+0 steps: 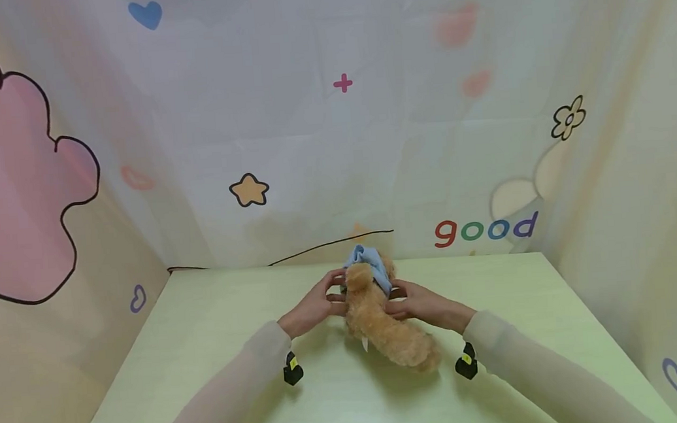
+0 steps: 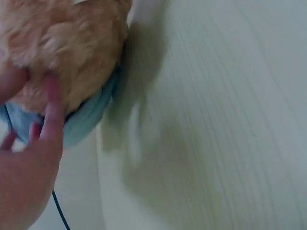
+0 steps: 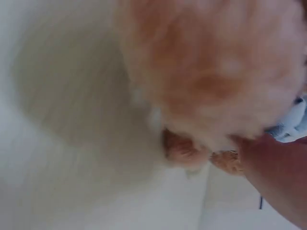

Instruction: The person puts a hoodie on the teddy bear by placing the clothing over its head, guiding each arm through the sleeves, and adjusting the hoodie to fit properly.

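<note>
A fluffy tan plush toy [image 1: 372, 317] with a long thick tail is between my two hands near the back of the table, its tail pointing towards me and to the right. Light blue cloth [image 1: 372, 259] covers its upper end, and a small white tag [image 1: 365, 344] hangs below the body. On its left side, the fingers of my left hand [image 1: 314, 306] grip the plush; the left wrist view shows fingertips pressed into the fur [image 2: 86, 48]. My right hand [image 1: 430, 305] holds the opposite side. Fur fills much of the right wrist view, hiding most right fingers.
The pale green table [image 1: 207, 352] meets a printed cloth backdrop [image 1: 310, 141] just behind the toy. Similar cloth walls stand on the left and right. A black wrist device [image 1: 292, 370] hangs below the left cuff, and another [image 1: 466, 362] below the right.
</note>
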A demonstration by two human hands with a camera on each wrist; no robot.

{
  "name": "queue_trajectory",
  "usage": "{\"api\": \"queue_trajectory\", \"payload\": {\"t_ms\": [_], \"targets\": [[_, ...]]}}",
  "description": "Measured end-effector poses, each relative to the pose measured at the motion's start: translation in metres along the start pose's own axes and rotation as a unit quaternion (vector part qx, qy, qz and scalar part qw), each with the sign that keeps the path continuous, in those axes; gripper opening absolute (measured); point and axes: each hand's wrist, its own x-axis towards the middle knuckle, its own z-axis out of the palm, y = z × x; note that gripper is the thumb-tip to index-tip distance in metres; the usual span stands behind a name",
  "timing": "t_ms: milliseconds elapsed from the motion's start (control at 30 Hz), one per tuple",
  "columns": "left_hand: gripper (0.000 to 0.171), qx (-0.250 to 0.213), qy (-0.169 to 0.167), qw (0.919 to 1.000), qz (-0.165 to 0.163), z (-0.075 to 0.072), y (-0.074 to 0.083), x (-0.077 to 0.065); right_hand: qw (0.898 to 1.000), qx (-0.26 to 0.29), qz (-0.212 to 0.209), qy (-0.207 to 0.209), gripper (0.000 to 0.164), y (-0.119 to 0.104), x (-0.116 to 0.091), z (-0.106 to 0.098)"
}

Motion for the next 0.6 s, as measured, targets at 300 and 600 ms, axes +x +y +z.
{"api": "queue_trajectory", "payload": {"t_ms": [300, 600], "targets": [[0.077, -0.139, 0.007, 0.9845, -0.106, 0.0, -0.003, 0.005, 0.992, 0.125, 0.006, -0.036, 0.07, 0.008, 0.006, 0.011], [0.072, 0.054, 0.068, 0.9914, -0.098, -0.002, 0.018, -0.002, 0.999, -0.013, 0.038, 0.022, 0.063, 0.002, 0.007, 0.012]]}}
